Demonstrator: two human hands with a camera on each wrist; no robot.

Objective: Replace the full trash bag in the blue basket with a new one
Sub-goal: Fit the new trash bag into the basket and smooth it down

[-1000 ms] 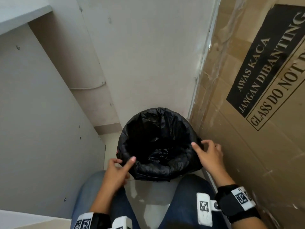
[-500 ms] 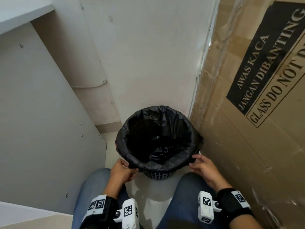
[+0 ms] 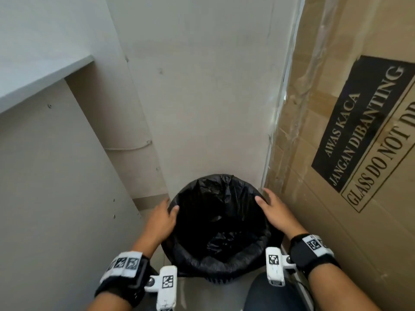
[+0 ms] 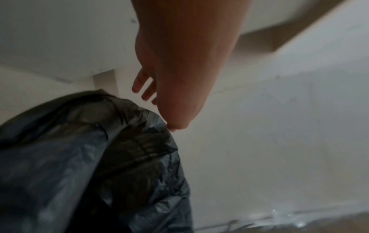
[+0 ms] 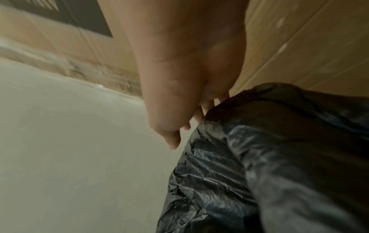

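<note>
Tight corner, white wall behind, cardboard box (image 3: 350,198) on the right. Trash bag (image 3: 221,263) lines the basket (image 3: 216,279) on the floor, cuff rolled over the rim. Left hand (image 3: 162,217) and right hand (image 3: 275,212) rest on opposite sides – grip wide, holding nothing. Film is thin, slippery, tears easily – take hold at the cuff

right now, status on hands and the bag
Left hand and right hand open, on opposite sides of the rim. Black bag lines the basket, folded over. Cardboard box tight on the right.
</note>
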